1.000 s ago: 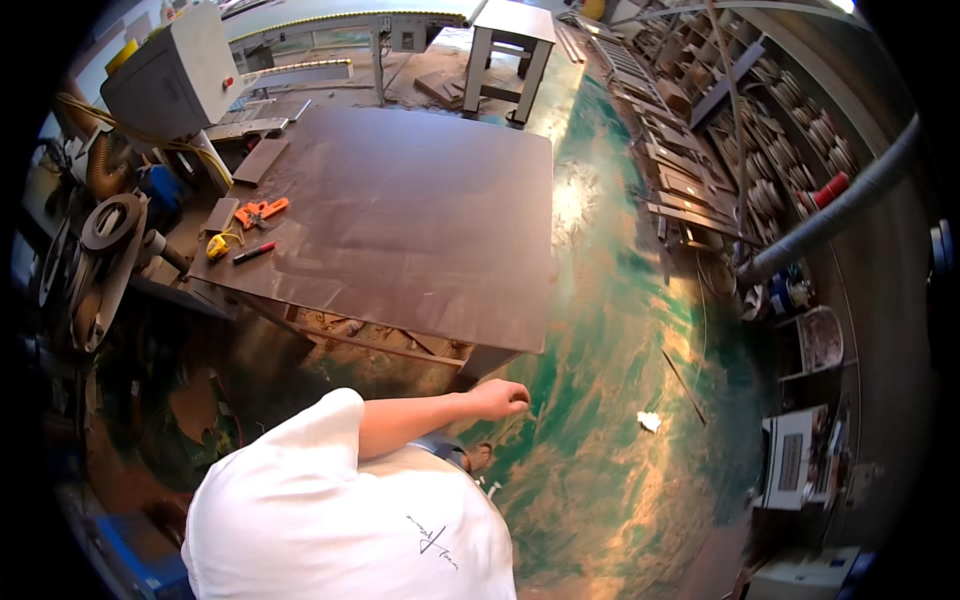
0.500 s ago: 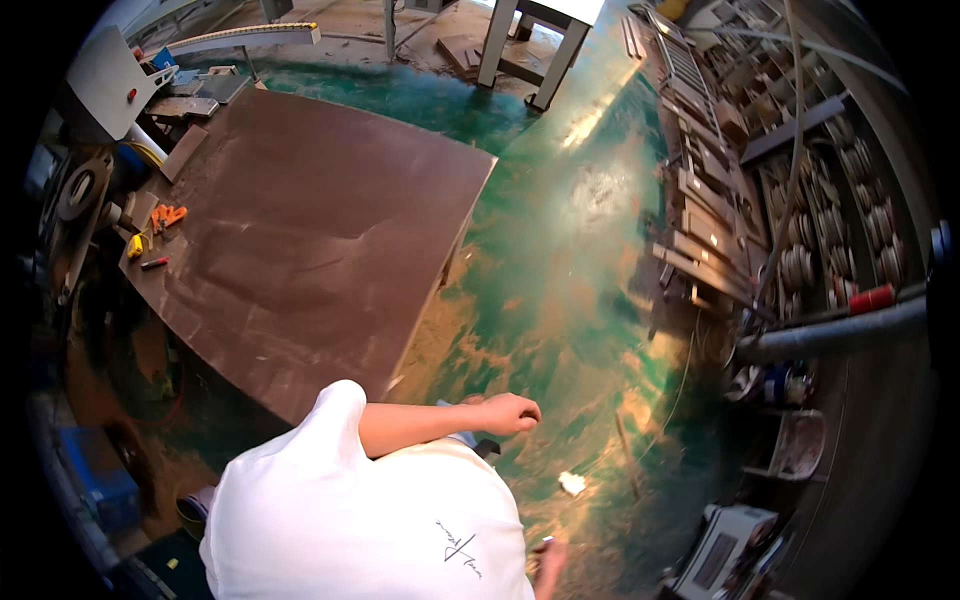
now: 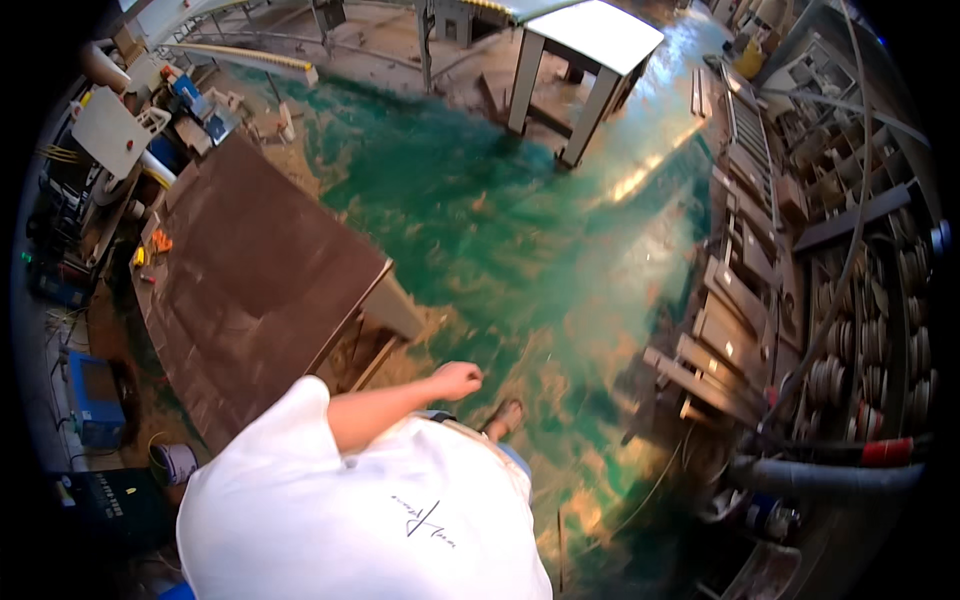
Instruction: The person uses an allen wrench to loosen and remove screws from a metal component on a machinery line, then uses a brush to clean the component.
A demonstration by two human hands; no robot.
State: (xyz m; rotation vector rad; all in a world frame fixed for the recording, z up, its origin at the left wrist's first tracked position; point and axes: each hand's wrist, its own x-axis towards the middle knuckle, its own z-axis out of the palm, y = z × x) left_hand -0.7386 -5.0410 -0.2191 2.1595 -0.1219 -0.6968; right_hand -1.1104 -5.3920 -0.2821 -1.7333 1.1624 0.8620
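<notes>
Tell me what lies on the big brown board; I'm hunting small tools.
On the brown board, near its far left edge, lie small orange and yellow items; their kind is unclear. The white shirt hides its near corner.

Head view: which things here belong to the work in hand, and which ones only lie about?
Work in hand:
- left hand, loosely curled, nothing visible in it
- brown panel, the thing nearest to that hand

Lying about:
- white table
- orange tool at the panel's far edge
- blue box
- grey hose
</notes>
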